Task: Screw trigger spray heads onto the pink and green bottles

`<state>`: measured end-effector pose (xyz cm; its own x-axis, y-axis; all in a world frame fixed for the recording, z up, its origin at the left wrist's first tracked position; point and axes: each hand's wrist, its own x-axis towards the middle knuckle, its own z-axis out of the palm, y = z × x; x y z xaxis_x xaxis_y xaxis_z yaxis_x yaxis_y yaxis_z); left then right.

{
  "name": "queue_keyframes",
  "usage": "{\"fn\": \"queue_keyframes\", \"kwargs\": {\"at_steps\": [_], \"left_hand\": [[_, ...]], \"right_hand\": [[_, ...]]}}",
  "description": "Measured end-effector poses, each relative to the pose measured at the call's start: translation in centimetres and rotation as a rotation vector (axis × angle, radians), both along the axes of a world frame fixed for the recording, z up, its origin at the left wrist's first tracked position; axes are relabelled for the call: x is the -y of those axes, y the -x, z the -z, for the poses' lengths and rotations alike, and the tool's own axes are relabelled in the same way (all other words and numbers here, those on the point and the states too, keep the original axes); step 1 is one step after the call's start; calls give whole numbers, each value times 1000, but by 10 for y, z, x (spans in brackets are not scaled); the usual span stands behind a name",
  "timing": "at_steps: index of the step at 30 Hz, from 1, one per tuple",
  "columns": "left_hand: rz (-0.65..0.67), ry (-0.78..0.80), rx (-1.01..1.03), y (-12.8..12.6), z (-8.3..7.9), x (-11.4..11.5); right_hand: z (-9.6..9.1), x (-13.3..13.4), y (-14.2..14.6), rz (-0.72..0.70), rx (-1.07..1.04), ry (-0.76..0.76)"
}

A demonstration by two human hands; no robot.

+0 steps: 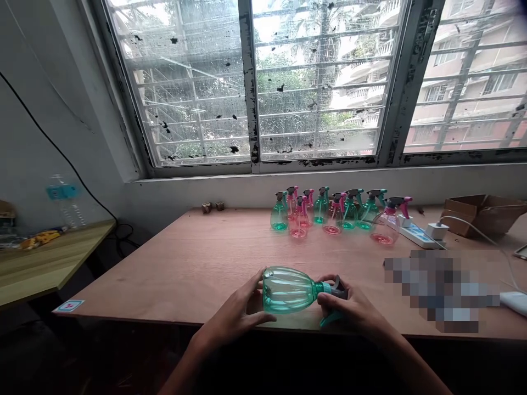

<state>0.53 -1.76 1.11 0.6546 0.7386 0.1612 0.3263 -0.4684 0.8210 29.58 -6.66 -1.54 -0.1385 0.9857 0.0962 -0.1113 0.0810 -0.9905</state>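
Green spray bottle lies on its side at the near edge of the counter, held between both hands, base toward the left, neck toward the right. Left hand: fingers and thumb wrapped round the ribbed base, clamped on it. Right hand: closed on the grey spray head at the neck, the green trigger poking out just under the fingers. Whether the head is fully seated on the thread cannot be told; the fingers cover the joint. Judgement: the step in hand is work at the neck joint, one hand bracing the body and the other on the head. Any turn there would call for the left hand to keep the body from rolling while the right turns about the bottle's long axis, without squeezing the thin wall. Beyond the right hand, well apart, toward the window: a cluster of upright spray bottles, some green and some pink. Right of that cluster: a white power strip, then a cardboard box. Far beyond the left hand: two small cubes by the wall.
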Motion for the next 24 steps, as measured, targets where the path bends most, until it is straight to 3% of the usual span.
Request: {"fn": "queue_keyframes", "kwargs": {"at_steps": [24], "left_hand": [[10, 30, 13, 0, -1, 1]], "right_hand": [[-2, -1, 1, 21, 28, -1]]}}
